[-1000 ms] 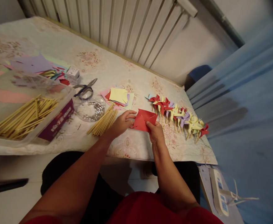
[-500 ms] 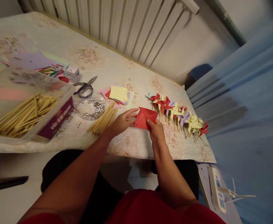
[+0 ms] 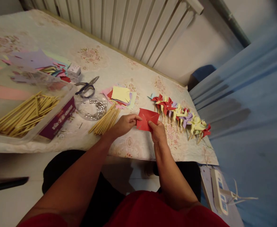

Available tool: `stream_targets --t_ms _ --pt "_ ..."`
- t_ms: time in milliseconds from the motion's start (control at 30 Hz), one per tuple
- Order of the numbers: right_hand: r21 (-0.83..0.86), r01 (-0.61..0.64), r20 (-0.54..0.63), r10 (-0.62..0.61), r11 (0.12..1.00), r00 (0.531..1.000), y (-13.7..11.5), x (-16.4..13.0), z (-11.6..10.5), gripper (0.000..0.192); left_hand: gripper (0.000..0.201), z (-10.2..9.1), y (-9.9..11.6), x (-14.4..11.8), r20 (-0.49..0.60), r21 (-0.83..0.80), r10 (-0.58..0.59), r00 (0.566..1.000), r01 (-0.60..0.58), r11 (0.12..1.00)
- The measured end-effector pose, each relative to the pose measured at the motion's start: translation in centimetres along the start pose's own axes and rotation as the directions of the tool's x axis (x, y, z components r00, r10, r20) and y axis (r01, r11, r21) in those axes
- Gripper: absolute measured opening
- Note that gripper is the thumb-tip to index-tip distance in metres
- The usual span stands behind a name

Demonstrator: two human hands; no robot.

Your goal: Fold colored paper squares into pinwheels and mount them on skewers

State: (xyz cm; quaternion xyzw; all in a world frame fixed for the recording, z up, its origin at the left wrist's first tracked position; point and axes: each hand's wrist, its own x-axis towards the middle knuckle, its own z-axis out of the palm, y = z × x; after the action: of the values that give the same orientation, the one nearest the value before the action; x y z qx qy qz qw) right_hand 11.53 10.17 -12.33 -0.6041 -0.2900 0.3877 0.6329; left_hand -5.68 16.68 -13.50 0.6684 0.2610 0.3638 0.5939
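Paper: red square [image 3: 147, 119], cut and partly folded, pinched between both hands just above the table [image 3: 133, 148] edge.
Left hand [image 3: 124, 124]: fingers closed on the paper's left corner.
Right hand [image 3: 157, 131]: thumb and fingers closed on the lower right edge.
Beside the fingers: sticks [image 3: 104, 120] just left of the left hand; pinwheels [image 3: 181, 116] just right of the paper; a pile of squares [image 3: 120, 95] beyond the fingertips.
Risk: pulling the two grips apart could tear the paper along its cuts.
Risk: a loosened pinch could let the folded corners spring open.
Risk: a right-hand sweep could knock the pinwheels.
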Motion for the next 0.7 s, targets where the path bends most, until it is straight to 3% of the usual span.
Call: stream_targets --t_ms 300,700 --pt "-0.035 0.004 0.059 -0.002 0.999 0.998 0.3 -0.5 0.5 0.018 0.007 0.0 1.2 -0.3 -0.006 -0.088 -0.030 1.000 0.030 0.996" --pt "0.011 -0.038 0.137 0.036 0.999 0.990 0.5 -1.0 1.1 0.021 0.010 0.6 0.8 0.1 -0.054 -0.097 -0.028 0.998 0.022 0.995"
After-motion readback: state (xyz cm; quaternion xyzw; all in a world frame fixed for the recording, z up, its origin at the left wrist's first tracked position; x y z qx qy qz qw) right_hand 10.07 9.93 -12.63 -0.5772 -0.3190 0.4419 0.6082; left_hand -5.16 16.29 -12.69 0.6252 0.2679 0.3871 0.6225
